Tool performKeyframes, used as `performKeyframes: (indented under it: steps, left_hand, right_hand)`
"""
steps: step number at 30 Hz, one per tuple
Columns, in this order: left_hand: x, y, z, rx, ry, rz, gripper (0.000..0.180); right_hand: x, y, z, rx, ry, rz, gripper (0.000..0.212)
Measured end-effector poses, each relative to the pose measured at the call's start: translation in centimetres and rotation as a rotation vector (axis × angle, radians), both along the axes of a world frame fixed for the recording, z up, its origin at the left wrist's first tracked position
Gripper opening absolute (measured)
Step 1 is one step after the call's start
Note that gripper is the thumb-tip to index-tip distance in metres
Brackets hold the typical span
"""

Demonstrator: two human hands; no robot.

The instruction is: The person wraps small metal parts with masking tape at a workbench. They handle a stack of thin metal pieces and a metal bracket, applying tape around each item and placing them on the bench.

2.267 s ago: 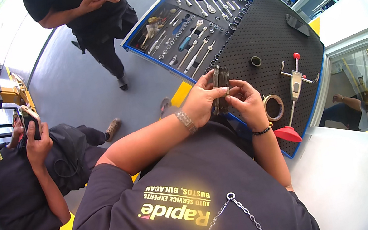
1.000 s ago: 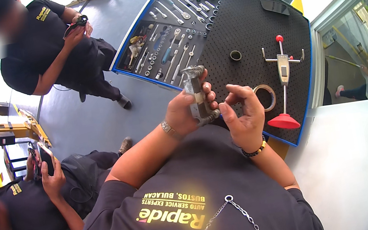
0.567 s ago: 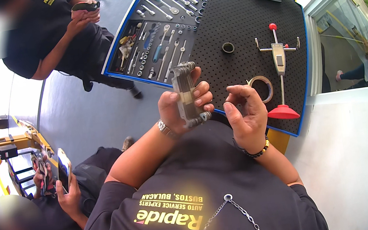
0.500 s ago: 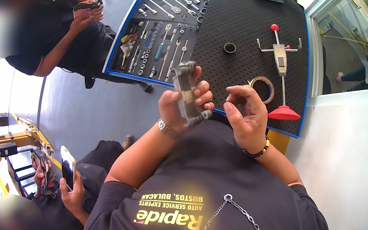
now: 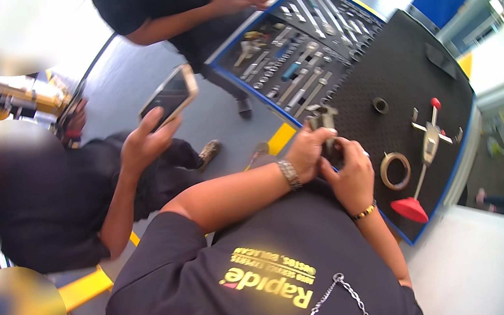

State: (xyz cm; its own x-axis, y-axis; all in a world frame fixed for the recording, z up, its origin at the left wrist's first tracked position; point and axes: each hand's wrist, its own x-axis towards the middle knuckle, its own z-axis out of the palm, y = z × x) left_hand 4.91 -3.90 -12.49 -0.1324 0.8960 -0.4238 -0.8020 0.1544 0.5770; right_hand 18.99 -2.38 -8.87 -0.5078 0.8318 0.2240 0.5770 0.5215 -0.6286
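A grey metal brake caliper bracket (image 5: 323, 114) is held upright in front of me, over the near edge of the workbench. My left hand (image 5: 308, 152), with a metal wristwatch, is closed around its left side. At its lower end, the curled fingers of my right hand (image 5: 352, 176), with a beaded bracelet on the wrist, grip the same part. Blur and my fingers hide much of its lower half. Right of my hands, a roll of tape (image 5: 385, 172) lies on the black perforated mat (image 5: 399, 68).
A red-cupped puller tool (image 5: 430, 146), a dark ring (image 5: 380, 105) and a flat dark piece (image 5: 441, 61) rest on the mat. Beyond my hands is a blue-edged tray (image 5: 253, 94) of sockets and wrenches. On my left, a co-worker holds a phone (image 5: 171, 97); another person stands beside the tray.
My right hand has moved from apart onto the lower end of the bracket. The view has swung, so the bench sits farther right and lower, and the co-worker's phone shows larger.
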Motion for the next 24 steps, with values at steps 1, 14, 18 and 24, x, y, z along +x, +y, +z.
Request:
performKeyframes:
  steps: [1,14,18,24]
  left_hand:
    - [0.5,0.4,-0.1,0.016,-0.021,0.025,0.032]
    - [3.3,3.5,-3.3,0.158,-0.006,-0.201,0.048]
    - [3.4,4.7,-3.4,0.115,-0.046,-0.184,0.046]
    - [3.4,4.3,-2.8,0.02,-0.08,-0.261,0.043]
  right_hand:
    - [-0.1,0.2,-0.1,-0.013,-0.009,-0.012,0.041]
    - [1.9,3.2,-2.8,-0.072,-0.164,-0.095,0.036]
    - [2.2,4.1,-3.2,-0.05,-0.228,-0.131,0.036]
    - [2.5,4.1,-3.4,-0.074,-0.226,-0.161,0.04]
